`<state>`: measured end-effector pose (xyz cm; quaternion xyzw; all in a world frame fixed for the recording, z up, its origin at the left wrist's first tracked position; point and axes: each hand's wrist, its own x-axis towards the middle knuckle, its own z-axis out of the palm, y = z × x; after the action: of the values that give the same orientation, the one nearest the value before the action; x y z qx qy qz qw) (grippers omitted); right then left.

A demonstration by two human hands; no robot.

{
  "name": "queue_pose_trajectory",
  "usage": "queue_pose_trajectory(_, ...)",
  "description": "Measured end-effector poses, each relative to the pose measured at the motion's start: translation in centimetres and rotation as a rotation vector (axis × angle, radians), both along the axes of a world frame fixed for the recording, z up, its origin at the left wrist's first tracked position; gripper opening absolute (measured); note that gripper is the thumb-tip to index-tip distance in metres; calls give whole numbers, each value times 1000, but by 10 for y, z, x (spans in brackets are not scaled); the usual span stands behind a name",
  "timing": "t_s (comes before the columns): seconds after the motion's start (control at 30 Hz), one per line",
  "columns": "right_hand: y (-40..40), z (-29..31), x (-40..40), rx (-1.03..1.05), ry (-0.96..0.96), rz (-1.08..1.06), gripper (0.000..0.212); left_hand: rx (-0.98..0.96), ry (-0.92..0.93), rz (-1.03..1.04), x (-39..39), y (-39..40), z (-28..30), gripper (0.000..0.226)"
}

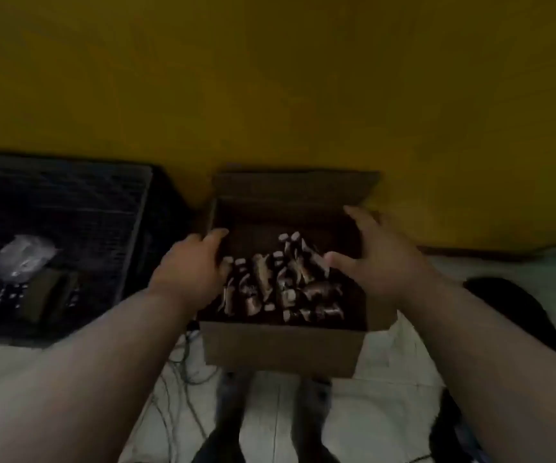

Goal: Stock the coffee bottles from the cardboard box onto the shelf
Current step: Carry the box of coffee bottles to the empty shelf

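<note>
Two bare hands are reaching into the open brown cardboard box [280,349], and neither is grasping anything.

Dozens of small brown coffee bottles [283,285] with pale caps are lying jumbled between the hands, long axes pointing every way. Fingers spread and loose, the left hand [193,272] is touching the box's left wall; the right hand [370,259] is hovering over the heap's right edge and looks nearer a bottle. No shelf is showing.

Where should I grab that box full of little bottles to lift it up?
Probably by its two side walls, one hand from each side. The cardboard box is open-topped and wide, with coffee bottles piled loose inside. The left hand and right hand are already at those walls.
</note>
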<state>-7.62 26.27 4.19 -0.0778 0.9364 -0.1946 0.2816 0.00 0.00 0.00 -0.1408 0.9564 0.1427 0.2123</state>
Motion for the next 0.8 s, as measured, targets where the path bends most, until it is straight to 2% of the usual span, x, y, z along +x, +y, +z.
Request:
queue_pose_trajectory(0.1, 3, -63, -2, 31, 49, -55, 84, -184, -90, -104, -7, -7, -59, 59)
queue_pose_trajectory(0.2, 10, -122, -2, 68, 46, -110, 83, -257, -193, -97, -10, -12, -109, 62)
queue_pose_trajectory(0.3, 23, -168, -12, 184, -64, -149, 87, -262, -276, -17, -17, -25, -148, 69)
queue_pose_trajectory(0.4, 33, -206, -23, 277, -175, -167, 92, -150, -353, 46, -30, -34, -174, 75)
queue_pose_trajectory(0.47, 38, -224, -27, 304, -202, -166, 93, -93, -331, 53, -36, -39, -186, 79)
queue_pose_trajectory(0.57, 49, -242, -32, 314, -64, -122, 86, -32, -196, 69, -36, -48, -200, 73)
queue_pose_trajectory(0.8, 60, -249, -35, 369, 16, -71, 66, -70, -147, 121, -32, -44, -200, 58)
